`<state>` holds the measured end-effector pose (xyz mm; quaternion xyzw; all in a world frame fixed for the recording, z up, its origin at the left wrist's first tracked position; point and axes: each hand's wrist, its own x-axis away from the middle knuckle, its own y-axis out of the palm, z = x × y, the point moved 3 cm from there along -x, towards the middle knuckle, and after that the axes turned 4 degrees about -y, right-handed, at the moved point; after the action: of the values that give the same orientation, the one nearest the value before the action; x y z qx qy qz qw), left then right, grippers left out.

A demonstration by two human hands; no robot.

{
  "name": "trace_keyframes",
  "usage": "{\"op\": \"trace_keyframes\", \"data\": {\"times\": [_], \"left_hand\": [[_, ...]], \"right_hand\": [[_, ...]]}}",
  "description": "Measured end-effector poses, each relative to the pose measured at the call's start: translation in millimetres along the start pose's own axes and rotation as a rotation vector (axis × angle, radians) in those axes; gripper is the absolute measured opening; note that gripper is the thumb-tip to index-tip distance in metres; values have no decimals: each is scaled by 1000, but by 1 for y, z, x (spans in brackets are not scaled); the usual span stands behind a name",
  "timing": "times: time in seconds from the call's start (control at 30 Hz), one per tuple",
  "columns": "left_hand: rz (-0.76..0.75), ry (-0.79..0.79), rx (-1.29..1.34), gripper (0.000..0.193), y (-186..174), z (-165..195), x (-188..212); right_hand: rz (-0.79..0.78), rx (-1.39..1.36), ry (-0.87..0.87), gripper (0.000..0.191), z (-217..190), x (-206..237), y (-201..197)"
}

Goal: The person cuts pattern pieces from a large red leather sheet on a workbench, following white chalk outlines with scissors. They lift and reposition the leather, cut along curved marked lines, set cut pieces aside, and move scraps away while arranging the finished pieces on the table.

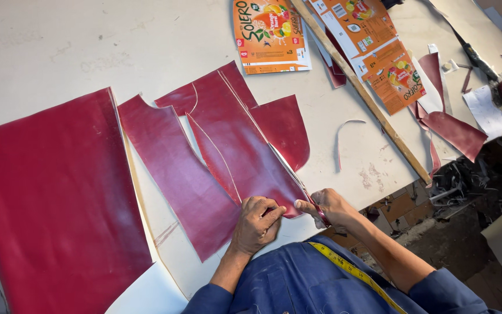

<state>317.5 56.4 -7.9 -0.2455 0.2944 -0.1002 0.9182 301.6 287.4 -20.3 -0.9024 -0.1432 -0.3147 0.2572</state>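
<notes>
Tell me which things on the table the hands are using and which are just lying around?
In use: dark red leather piece, left hand, right hand, cutting tool.
Lying about: big red sheet, orange cartons, wooden stick, leather scraps.

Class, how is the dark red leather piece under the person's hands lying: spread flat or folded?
Spread flat. The leather piece lies in one layer on the table, chalk lines showing, with the left hand pressing its near corner.

One head-worn camera looks steeply down, close over the white table point(59, 52) and hands
</notes>
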Motion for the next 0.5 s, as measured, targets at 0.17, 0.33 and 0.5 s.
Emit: {"op": "trace_keyframes", "data": {"times": [0.17,0.33,0.5], "left_hand": [[-25,-15,5,16,1,0,0],[-38,-2,7,17,2,2,1],[-56,-7,17,15,-1,2,0]], "right_hand": [[18,-2,47,62,-9,-15,0],[66,7,-25,66,-23,-47,3],[89,97,-176,67,-26,-44,2]]}}
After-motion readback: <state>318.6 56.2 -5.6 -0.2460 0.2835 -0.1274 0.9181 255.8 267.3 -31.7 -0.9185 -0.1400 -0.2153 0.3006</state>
